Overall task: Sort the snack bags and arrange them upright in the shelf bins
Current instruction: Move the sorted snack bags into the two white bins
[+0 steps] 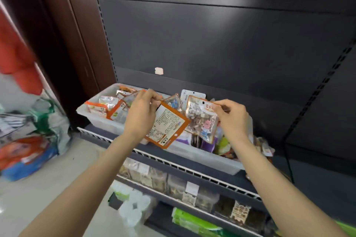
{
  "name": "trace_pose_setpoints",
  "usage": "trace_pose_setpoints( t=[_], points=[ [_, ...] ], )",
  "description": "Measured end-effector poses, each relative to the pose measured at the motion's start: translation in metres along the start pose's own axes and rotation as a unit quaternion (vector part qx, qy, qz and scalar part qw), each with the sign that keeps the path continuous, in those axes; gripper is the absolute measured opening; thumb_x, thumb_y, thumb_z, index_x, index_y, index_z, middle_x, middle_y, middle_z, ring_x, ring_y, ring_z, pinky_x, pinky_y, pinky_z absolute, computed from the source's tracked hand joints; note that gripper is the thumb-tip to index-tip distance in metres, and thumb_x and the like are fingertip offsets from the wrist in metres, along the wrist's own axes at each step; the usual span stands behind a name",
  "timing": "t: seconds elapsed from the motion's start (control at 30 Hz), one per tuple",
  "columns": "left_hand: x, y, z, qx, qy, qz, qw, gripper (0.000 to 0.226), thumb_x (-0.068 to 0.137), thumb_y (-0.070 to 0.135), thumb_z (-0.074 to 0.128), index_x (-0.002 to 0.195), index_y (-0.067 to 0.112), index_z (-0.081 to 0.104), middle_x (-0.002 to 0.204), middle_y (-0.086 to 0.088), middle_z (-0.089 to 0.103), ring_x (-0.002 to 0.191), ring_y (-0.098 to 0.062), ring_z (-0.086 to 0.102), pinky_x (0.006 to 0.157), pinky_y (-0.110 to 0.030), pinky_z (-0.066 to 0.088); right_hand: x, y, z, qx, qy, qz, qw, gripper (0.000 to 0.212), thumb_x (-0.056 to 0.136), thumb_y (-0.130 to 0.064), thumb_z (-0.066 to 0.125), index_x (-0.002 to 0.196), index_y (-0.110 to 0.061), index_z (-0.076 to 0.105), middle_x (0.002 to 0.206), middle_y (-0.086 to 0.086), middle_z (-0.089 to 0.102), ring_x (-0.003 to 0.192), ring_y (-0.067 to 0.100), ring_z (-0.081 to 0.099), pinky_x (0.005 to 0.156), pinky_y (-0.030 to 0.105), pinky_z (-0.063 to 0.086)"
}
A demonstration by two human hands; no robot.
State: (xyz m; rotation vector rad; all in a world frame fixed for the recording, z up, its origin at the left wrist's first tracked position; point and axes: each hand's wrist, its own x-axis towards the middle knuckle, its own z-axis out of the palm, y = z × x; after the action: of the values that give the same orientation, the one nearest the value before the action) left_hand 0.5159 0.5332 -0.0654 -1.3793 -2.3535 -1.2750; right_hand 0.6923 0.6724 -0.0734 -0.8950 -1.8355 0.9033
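Both hands up over the shelf bins (pixel 100 121), each w/ a snack bag. Left hand (pixel 141 111) pinches the orange-edged bag (pixel 169 128) at its top corner, so it hangs tilted, long axis slanting down-right, back label facing us. Right hand (pixel 232 116) pinches the clear candy bag (pixel 200 117) at its top edge, roughly upright. Both look light, thin, crinkly and prob slippery; the sealed top edge seems the best hold

- Dark metal shelf (pixel 192 177): carries two translucent plastic bins side by side.
- Left bin (pixel 100 121): holds loose snack bags.
- Right bin (pixel 202 158): holds mixed snack bags.
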Motion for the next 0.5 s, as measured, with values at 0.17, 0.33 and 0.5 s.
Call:
trace_pose_setpoints(
  t=[0.17, 0.33, 0.5],
  points=[
    [0.029, -0.067, -0.049, 0.021, 0.019, -0.03, 0.999, 0.009, 0.098, 0.011, 0.046, 0.096, 0.012, 0.055, 0.1, -0.003, 0.053, 0.079, -0.013, 0.05, 0.061, -0.017, 0.032, 0.005, -0.024, 0.09, 0.002, 0.0, 0.016, 1.0, 0.01, 0.087, -0.009, 0.064, 0.091, -0.009, 0.074, 0.084, -0.005, 0.068, 0.083, 0.012, 0.064, 0.075, 0.027, 0.05],
    [0.069, -0.12, -0.056, 0.049, 0.036, -0.036, 0.998, 0.013, 0.099, 0.012, 0.043, 0.099, 0.009, 0.056, 0.097, -0.002, 0.047, 0.082, -0.017, 0.05, 0.068, -0.026, 0.036, 0.027, -0.028, 0.143, -0.035, 0.022, 0.019, 0.999, 0.011, 0.088, -0.008, 0.062, 0.089, -0.009, 0.073, 0.082, -0.008, 0.065, 0.081, 0.009, 0.06, 0.075, 0.017, 0.044],
    [0.12, -0.167, -0.03, 0.063, -0.085, -0.008, 0.994, 0.008, 0.1, 0.013, 0.041, 0.093, 0.015, 0.047, 0.086, -0.01, 0.059, 0.076, -0.027, 0.055, 0.059, -0.037, 0.04, 0.063, -0.012, 0.176, -0.049, 0.045, 0.038, 0.997, 0.012, 0.088, -0.007, 0.061, 0.092, -0.009, 0.073, 0.089, -0.002, 0.068, 0.086, 0.014, 0.063, 0.079, 0.025, 0.05]
  ],
)
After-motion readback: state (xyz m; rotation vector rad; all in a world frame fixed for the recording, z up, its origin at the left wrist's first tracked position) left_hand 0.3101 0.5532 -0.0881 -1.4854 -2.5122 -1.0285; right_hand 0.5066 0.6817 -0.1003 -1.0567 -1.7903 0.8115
